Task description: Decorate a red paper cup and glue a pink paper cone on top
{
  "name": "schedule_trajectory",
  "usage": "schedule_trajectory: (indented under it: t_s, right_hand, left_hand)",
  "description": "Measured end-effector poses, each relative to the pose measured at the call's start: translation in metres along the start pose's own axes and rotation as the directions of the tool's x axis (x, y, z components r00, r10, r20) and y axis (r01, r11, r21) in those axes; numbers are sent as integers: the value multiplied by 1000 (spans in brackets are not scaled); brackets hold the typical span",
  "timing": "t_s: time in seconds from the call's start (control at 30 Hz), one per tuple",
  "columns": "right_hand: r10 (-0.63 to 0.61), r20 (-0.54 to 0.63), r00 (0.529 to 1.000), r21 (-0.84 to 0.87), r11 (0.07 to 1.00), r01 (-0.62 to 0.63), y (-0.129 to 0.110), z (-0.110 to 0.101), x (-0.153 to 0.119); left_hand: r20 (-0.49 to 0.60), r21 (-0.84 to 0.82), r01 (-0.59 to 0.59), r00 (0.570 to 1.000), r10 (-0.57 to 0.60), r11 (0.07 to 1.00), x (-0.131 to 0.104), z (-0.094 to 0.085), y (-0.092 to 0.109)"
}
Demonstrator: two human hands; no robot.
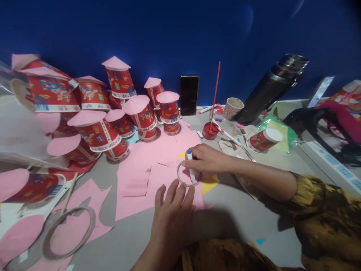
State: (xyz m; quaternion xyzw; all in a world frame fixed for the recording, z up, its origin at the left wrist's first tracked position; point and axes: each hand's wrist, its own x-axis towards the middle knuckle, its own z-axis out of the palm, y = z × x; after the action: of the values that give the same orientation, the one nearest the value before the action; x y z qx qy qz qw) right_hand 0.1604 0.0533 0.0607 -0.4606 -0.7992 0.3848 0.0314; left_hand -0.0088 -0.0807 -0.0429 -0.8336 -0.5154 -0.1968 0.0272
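My right hand is closed round a white marker with a blue end at the top. The marker stands nearly upright, its lower end at the inner edge of a small grey ring. Under the ring lies a pink paper sheet with a folded pink strip on it. Spread over the near side of the paper is my left hand, open, its fingertips by the ring's near edge. A bit of yellow paper shows under the sheet.
Red paper cups with pink paper tops crowd the left. A larger grey ring lies front left on paper scraps. Behind stand a phone, a red paint pot with a stick and a black flask. Another cup lies right.
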Motion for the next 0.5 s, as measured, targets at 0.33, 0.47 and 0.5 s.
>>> schedule_trajectory:
  t_s: [0.33,0.47,0.5]
  right_hand:
    - [134,-88,987,598,800,-55,30,28,6]
    - [154,-180,972,750,661,34,37,39,9]
    - [151,-204,967,767,639,61,38,40,8]
  left_hand:
    - [109,-18,32,994,-30,999,2,-10,2]
    - [105,-34,36,994,-32,999,2,-10,2]
    - [102,-39,35,994,-30,999,2,-10,2]
